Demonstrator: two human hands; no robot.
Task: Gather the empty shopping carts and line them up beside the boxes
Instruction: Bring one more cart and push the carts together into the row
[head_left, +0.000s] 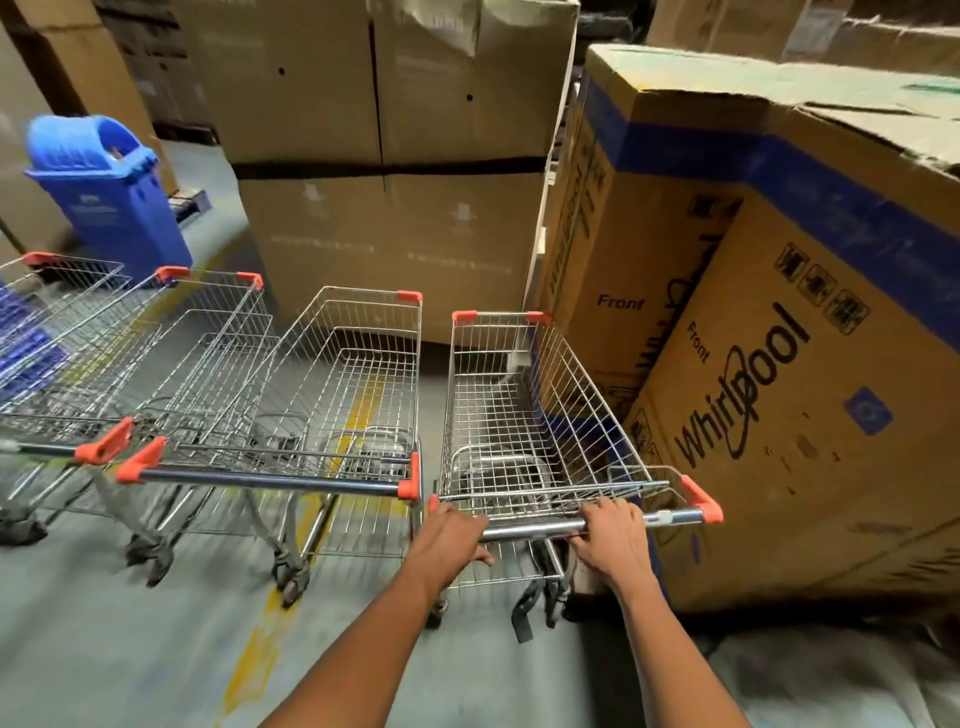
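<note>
An empty wire shopping cart (524, 415) with orange corner caps stands right beside the leaning Whirlpool boxes (779, 395). My left hand (452, 540) grips the left end of its handle bar, and my right hand (613, 540) grips the bar further right. To its left a second empty cart (332, 395) stands parallel, close alongside. A third cart (208, 332) and a further cart (57, 322) sit further left, angled and partly overlapping.
A tall stack of plain cardboard boxes (384, 156) blocks the way ahead of the carts. A blue swing-lid bin (109, 197) stands at the back left. A worn yellow line (291, 571) runs along the grey concrete floor under the second cart.
</note>
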